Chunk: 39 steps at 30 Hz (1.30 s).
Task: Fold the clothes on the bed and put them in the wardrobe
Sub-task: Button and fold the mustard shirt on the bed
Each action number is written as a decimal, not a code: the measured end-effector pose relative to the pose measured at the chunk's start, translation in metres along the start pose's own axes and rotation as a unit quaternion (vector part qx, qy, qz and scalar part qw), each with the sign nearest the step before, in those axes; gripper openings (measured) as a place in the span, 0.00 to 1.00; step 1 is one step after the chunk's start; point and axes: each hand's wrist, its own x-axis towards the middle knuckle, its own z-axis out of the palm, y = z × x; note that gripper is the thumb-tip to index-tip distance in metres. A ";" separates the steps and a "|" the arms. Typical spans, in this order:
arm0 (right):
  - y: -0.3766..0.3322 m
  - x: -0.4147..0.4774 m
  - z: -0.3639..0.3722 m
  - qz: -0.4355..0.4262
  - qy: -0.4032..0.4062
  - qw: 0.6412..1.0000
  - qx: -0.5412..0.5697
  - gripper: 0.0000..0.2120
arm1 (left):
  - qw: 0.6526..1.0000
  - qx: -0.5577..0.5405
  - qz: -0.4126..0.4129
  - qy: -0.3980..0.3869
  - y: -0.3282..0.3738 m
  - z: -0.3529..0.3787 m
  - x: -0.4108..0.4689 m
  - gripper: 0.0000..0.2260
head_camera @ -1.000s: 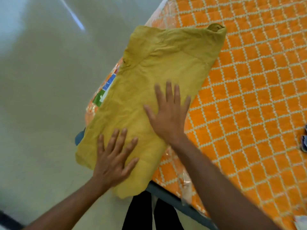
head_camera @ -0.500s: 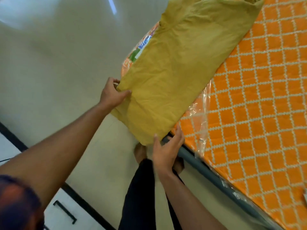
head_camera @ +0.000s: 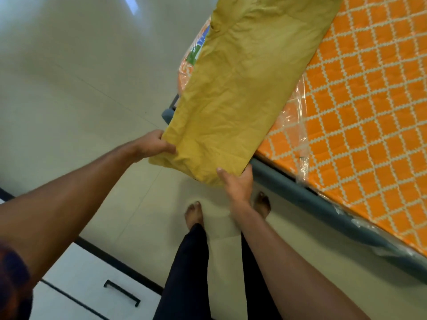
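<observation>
While the folded yellow garment (head_camera: 238, 88) lies along the corner of the orange mattress (head_camera: 369, 112), its near end reaches past the mattress edge. There my left hand (head_camera: 153, 146) and my right hand (head_camera: 238, 184) each pinch one corner of it, above the grey bed frame (head_camera: 300, 190).

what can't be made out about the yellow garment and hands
Head view:
yellow garment: far end cut off by the top edge.
left hand: fingers hidden under the cloth.
right hand: fingertips hidden behind the hem.
white cabinet: mostly cut off by the bottom edge.
</observation>
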 end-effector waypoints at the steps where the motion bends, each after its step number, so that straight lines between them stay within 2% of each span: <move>1: 0.005 0.002 -0.005 -0.003 -0.026 0.999 -0.020 0.29 | 1.000 0.004 0.004 -0.003 0.001 0.002 -0.003 0.36; 3: 0.013 -0.008 -0.008 -0.006 -0.066 0.997 -0.034 0.33 | 1.000 -0.004 0.014 0.003 -0.013 0.004 -0.021 0.34; 7: 0.015 -0.039 -0.018 -0.046 -0.058 0.996 -0.054 0.41 | 0.993 -0.081 0.054 0.071 -0.039 0.011 -0.057 0.16; 9: 0.017 -0.064 -0.026 -0.049 -0.051 0.997 -0.031 0.47 | 0.992 -0.083 0.057 0.078 -0.047 0.015 -0.080 0.18; 13: 0.020 -0.115 -0.042 -0.068 -0.093 0.992 -0.055 0.54 | 0.994 -0.105 0.027 0.027 -0.053 0.019 -0.122 0.33; 15: 0.022 -0.141 -0.053 -0.074 -0.125 0.988 -0.060 0.55 | 0.987 -0.157 0.001 0.029 -0.050 0.020 -0.141 0.32; 18: 0.014 -0.168 -0.062 -0.078 -0.187 0.975 -0.086 0.53 | 0.976 -0.201 -0.047 0.071 -0.029 0.021 -0.163 0.25; 20: 0.001 -0.173 -0.062 -0.050 -0.206 0.975 -0.072 0.49 | 0.970 -0.223 -0.074 0.063 -0.011 0.016 -0.173 0.20; 23: -0.036 -0.167 -0.068 0.099 -0.164 0.981 0.041 0.38 | 0.976 -0.196 -0.093 0.014 0.023 -0.002 -0.182 0.16; 26: -0.075 -0.160 -0.090 0.237 -0.202 0.936 0.163 0.29 | 0.977 -0.186 -0.092 -0.044 0.066 -0.024 -0.186 0.16; 28: -0.100 -0.150 -0.112 0.262 -0.259 0.898 0.241 0.31 | 0.973 -0.214 -0.077 -0.044 0.105 -0.035 -0.183 0.17; 30: -0.133 -0.137 -0.127 0.244 -0.297 0.870 0.308 0.32 | 0.963 -0.260 -0.070 -0.009 0.141 -0.045 -0.173 0.11; 33: -0.196 -0.078 -0.135 0.212 -0.234 0.891 0.327 0.23 | 0.959 -0.271 -0.057 0.052 0.216 -0.064 -0.128 0.05; 35: -0.230 -0.018 -0.127 0.215 -0.156 0.907 0.326 0.12 | 0.957 -0.273 -0.045 0.084 0.261 -0.072 -0.085 0.10; 37: -0.265 0.044 -0.120 0.218 -0.083 0.908 0.348 0.13 | 0.944 -0.301 -0.026 0.128 0.306 -0.076 -0.036 0.13; 39: -0.286 0.098 -0.115 0.196 -0.032 0.898 0.393 0.14 | 0.928 -0.316 0.014 0.198 0.340 -0.076 0.011 0.06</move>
